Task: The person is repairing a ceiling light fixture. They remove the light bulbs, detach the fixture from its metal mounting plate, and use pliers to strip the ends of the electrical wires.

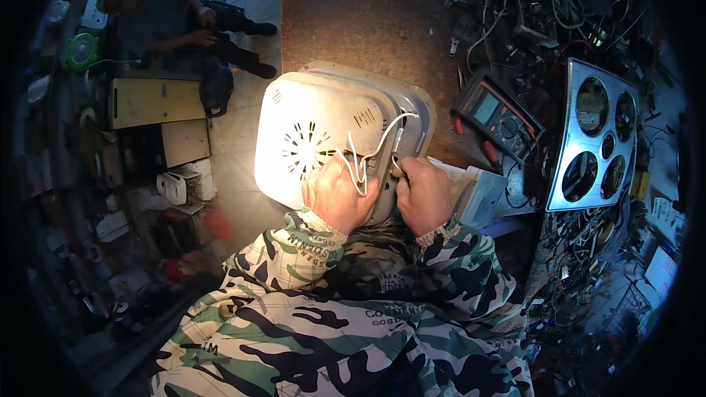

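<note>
A pale square appliance housing (290,103) with radial vent slots lies face up at the wooden bench's near left corner, brightly lit. White wires (390,130) loop out of a slot along its right side. My left hand (337,195) is closed at the housing's lower middle, fingers curled by the wires; what it grips is hidden. My right hand (422,195) is pinched beside the slot, on a small part too hidden to name, just below a wire's end.
A multimeter (500,119) with red probes lies on the bench (338,22) at right, near a metal cooktop panel (580,184) with round holes and piles of cables and parts. Another person (158,22) sits at upper left, beside boxes and a yellowish board (154,99).
</note>
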`<state>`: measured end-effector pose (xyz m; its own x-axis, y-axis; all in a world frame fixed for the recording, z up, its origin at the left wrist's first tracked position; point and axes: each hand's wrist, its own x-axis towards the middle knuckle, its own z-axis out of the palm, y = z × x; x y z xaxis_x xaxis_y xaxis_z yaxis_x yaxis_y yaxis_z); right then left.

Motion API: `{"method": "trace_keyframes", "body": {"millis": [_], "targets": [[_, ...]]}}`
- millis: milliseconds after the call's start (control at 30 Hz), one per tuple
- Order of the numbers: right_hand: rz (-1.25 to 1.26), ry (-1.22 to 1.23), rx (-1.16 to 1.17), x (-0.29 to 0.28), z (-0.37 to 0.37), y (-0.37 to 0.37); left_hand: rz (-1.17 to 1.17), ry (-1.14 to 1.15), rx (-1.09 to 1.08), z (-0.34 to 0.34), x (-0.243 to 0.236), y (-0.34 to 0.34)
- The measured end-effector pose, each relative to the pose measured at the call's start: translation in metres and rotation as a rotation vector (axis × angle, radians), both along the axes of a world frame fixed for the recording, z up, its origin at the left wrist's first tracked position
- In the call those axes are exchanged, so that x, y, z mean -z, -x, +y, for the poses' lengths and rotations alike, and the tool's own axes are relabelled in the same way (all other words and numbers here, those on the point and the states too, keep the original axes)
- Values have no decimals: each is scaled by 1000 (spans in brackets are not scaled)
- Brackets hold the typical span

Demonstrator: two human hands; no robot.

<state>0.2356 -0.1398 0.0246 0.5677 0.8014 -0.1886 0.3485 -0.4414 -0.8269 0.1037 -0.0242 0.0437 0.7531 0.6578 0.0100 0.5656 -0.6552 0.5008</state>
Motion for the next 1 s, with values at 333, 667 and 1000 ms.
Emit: {"method": "trace_keyframes", "body": {"millis": [333,667,1000], "targets": [[167,90,-226,-6,-11,-51,68,-47,-125,19,-16,-26],[49,76,-259,5,-22,-47,-30,267,-193,80,-57,-17],[18,85,-197,14,-32,-50,-105,229,283,179,-65,-87]]}}
